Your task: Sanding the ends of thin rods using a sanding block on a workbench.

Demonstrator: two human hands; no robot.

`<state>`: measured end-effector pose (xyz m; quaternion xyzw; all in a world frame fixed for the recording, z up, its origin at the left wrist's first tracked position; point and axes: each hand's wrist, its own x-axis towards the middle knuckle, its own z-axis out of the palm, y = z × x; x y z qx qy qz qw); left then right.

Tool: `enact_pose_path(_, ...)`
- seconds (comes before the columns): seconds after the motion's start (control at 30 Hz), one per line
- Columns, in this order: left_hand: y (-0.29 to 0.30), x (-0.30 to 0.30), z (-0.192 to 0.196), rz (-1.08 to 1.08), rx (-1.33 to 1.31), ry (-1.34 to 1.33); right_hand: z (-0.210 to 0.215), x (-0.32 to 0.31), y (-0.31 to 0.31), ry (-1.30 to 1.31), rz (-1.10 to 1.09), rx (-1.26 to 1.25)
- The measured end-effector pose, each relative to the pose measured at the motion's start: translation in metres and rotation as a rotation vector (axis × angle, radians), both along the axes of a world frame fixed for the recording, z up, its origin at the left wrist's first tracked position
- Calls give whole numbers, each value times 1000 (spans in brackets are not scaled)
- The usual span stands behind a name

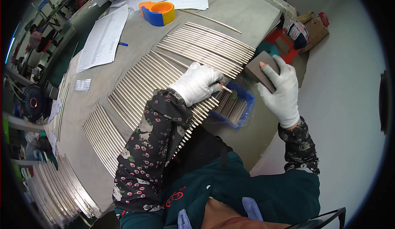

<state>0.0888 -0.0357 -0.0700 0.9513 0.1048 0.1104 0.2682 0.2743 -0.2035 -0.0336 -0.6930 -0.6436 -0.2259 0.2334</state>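
My left hand (196,84), in a white glove with bare fingertips, is closed around a thin metal rod (172,60). The rod's near end pokes out past the thumb, above a blue-lined bin (247,113) of many similar thin rods. To the right, my gloved right hand (284,89) grips a brownish-grey block (259,69) that looks like a sanding sponge, held apart from the rod. Beneath my left hand and forearm lies a wide row of shiny rods (135,82). Another row of rods (205,47) lies beyond it.
More rods (103,134) lie at the table's left, with a stack of rods (61,188) at lower left. A tape dispenser (158,12), printed sheets (103,37) and a blue pen (123,44) occupy the far side. A red stool (290,52) stands by the right wall.
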Motion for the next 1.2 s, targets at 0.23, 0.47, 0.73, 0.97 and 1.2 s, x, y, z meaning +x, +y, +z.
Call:
enact_pose_path(0.23,-11,3,5,364,521,-162,-5,-7,-4,74,50,-47)
enact_pose_path(0.47,-5,-27,30,103,163,325,-6,-9,-9,88,104,-38)
enact_pose_path(0.73,-3,-9,9,31,36,121,-6,-10,-14,79,118,-16)
enact_pose_path(0.97,2,-4,-4,15,4,-26,-3,-51,-16,110,383,-214)
enact_pose_path(1.2,2,-3,-4,7,35,-64,2,-31,-8,12,201,-8)
